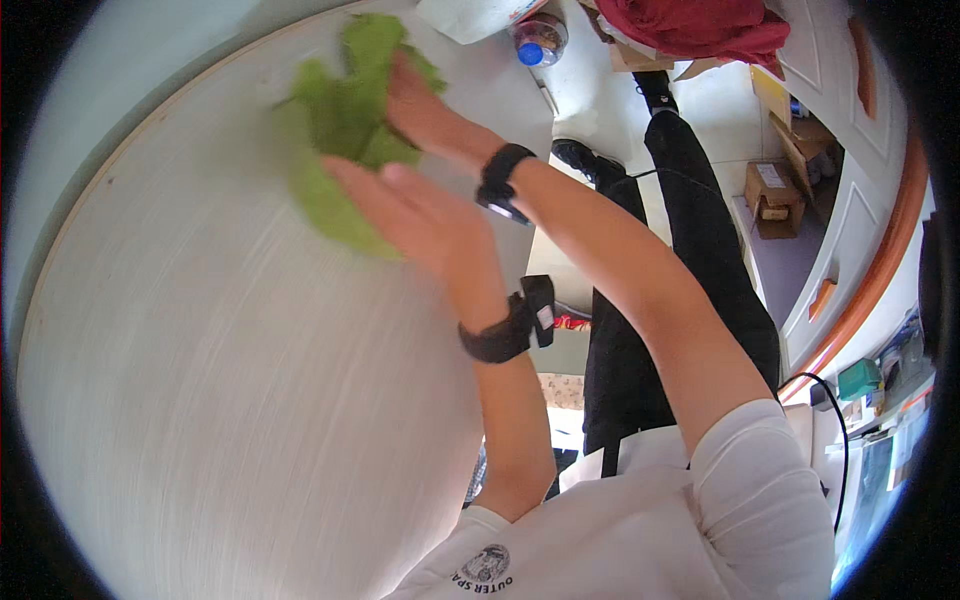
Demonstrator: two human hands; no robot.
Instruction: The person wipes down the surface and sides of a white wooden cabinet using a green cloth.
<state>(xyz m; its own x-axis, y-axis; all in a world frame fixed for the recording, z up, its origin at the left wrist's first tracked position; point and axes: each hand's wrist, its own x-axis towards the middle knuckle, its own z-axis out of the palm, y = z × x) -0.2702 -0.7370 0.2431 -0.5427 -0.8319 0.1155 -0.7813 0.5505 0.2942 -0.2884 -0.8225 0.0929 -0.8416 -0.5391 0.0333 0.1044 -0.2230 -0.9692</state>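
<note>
A bunched green cloth [335,110] is on a large pale board-like surface [230,360] with a curved edge, which shows faint streaks. My right hand [428,112] is at the cloth's right side, its fingers partly hidden in the folds. Nearer to me, my left hand [425,220] grips the lower part of the cloth with its fingers together. Both hands and the cloth are blurred by motion. A black strap is around each wrist.
Beyond the board's right edge, a clear plastic jar [540,42] with a blue lid stands on the tiled floor. A red cloth [695,28] lies over a carton at the far right. Below it are an open cabinet [800,270] and a small cardboard box [774,200].
</note>
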